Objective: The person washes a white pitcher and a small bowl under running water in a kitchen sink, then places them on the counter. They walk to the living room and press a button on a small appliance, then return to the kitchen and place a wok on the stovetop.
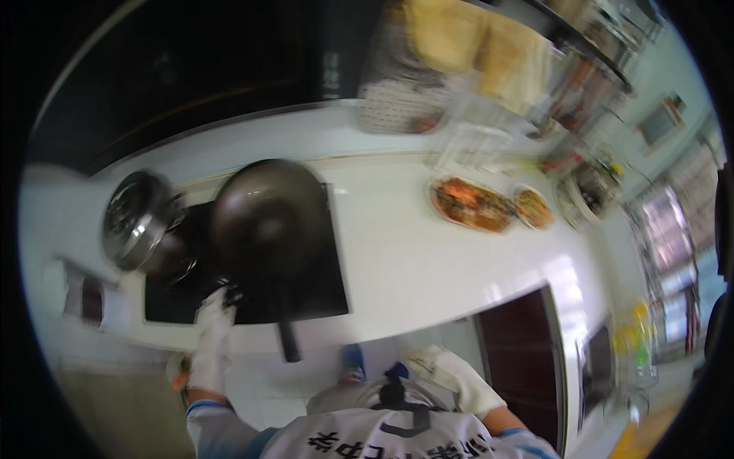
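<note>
My left hand (213,321), in a white glove, reaches over the front of the black gas cooktop (321,292). Its fingers are on a dark control knob (232,295), though motion blurs the contact. A large dark wok (269,212) stands on the cooktop just beyond, its long black handle (287,338) jutting past the counter's front edge. Left of the wok is a shiny metal pot (135,224), tilted in view. My right hand (444,367), also gloved in white, hangs low at my waist, away from the counter. I see nothing in it; its fingers are blurred.
On the white counter (384,269), an oval dish of cooked food (470,203) and a smaller dish (533,207) stand toward the right. Past them is a round container (590,195). A black range hood (229,63) overhangs the back. A dark red panel (522,344) lies below the counter.
</note>
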`<state>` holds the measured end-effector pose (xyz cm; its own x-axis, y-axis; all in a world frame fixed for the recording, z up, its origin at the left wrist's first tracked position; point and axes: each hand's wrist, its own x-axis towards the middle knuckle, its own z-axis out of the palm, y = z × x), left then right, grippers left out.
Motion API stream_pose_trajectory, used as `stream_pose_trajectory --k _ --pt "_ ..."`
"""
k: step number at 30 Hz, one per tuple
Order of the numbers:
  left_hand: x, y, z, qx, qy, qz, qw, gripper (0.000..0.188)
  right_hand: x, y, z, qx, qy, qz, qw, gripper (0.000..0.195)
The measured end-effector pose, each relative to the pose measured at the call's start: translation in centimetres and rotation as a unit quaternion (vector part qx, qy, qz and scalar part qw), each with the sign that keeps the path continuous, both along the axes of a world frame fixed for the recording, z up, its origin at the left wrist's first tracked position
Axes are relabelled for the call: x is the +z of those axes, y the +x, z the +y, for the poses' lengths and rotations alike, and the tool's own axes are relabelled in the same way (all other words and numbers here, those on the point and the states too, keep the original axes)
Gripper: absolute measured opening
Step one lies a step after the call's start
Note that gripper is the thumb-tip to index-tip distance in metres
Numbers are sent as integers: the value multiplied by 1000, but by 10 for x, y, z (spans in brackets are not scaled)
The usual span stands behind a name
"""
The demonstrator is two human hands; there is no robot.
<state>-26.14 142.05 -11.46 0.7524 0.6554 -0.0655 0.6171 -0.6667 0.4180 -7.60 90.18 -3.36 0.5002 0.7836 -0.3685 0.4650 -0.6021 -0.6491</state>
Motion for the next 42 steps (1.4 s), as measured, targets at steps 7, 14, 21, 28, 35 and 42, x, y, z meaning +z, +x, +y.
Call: stream_pose_trajectory --k 7,14,21,28,35,42 --pt "46 61 -47 -5 14 16 1000 55 -22 -14 10 -124 -43 141 981 29" --pt "-1 -22 -87 70 7 -56 996 54 -11 -9 80 50 -59 123 989 30" --pt "-26 -118 -134 196 -72 -39 977 55 -12 -9 95 112 -58 122 984 30" --pt "-38 -160 -174 242 -91 -12 966 51 -14 -17 90 132 -59 125 982 30" --pt "-56 -141 -166 196 -41 -45 979 49 -21 -6 53 95 -48 128 986 30" --pt "-69 -131 -160 239 -115 -99 959 52 -17 25 31 115 -103 97 983 36"
